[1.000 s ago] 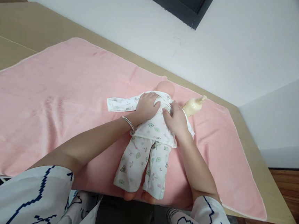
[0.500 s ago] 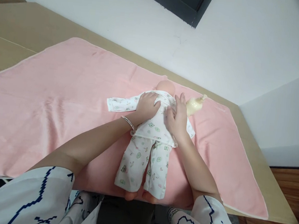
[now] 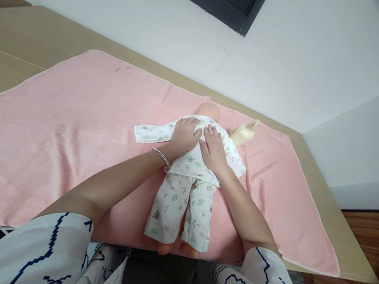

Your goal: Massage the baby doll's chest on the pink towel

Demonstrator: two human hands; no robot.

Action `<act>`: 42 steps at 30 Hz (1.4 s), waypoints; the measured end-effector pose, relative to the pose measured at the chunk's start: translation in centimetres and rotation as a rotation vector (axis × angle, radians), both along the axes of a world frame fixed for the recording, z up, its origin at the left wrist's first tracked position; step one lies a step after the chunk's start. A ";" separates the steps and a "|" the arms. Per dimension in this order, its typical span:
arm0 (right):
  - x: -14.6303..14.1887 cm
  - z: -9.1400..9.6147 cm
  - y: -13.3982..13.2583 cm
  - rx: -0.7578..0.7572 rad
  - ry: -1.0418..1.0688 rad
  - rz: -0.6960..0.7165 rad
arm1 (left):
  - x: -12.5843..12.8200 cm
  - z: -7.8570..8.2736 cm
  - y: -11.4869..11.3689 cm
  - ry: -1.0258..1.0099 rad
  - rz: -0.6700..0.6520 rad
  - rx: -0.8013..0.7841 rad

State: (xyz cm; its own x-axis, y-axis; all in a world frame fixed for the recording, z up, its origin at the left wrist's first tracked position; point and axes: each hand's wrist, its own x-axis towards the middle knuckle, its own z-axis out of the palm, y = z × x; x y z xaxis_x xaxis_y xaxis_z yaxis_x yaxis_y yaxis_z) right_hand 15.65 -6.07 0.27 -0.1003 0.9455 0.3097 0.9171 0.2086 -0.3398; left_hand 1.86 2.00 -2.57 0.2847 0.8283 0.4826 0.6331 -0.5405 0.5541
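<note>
A baby doll in a white printed top and matching trousers lies on a pink blanket, its head toward the wall and its feet at the near edge. My left hand rests open on the upper left of the top, fingers pointing away from me. Flat beside it, on the upper right of the top, lies my right hand, also open. Both palms press on the cloth and hide part of it. The doll's face does not show.
A cream-coloured bottle lies on the blanket just right of the doll's shoulder. The blanket covers much of a tan table, which stands against a white wall. A dark frame is on the wall.
My right hand, raised slightly at the doll's right side before, has come left and down and now lies flat on the top. My left hand has stayed in place.
</note>
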 end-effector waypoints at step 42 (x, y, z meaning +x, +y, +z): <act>8.0 7.7 0.6 0.114 -0.185 -0.378 | 5.3 10.1 -3.7 -0.810 -0.686 -1.192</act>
State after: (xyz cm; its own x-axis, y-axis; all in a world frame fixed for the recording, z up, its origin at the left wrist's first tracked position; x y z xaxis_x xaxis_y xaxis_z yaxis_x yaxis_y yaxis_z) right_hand 23.68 -5.47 7.97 0.1827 0.8872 0.4236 0.9794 -0.1268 -0.1568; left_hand 7.21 -1.74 7.49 0.7474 0.6541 -0.1164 -0.1944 0.3828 0.9031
